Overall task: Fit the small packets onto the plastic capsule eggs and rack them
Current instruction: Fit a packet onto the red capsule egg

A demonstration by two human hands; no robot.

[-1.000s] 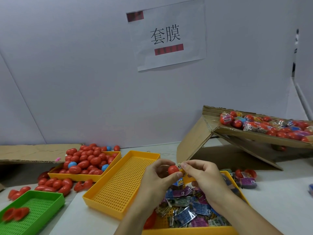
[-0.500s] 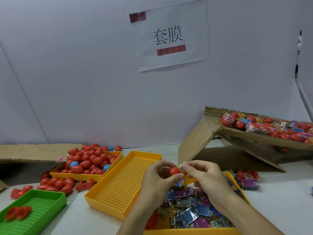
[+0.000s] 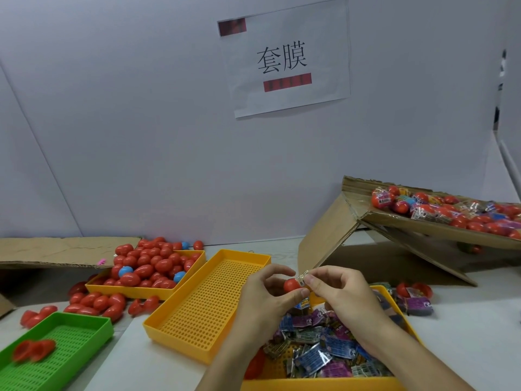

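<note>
The left hand (image 3: 265, 294) holds a red egg (image 3: 291, 285) between thumb and fingers, above the yellow tray of loose packets (image 3: 318, 351). The right hand (image 3: 341, 294) pinches a small packet (image 3: 302, 278) against the egg's right side. An empty yellow tray (image 3: 203, 303) lies just left, on the white worktop (image 3: 465, 334).

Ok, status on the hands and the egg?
Left hand grips red plastic capsule egg. Right hand pinches small printed packet against it. Nothing blocking.
</note>
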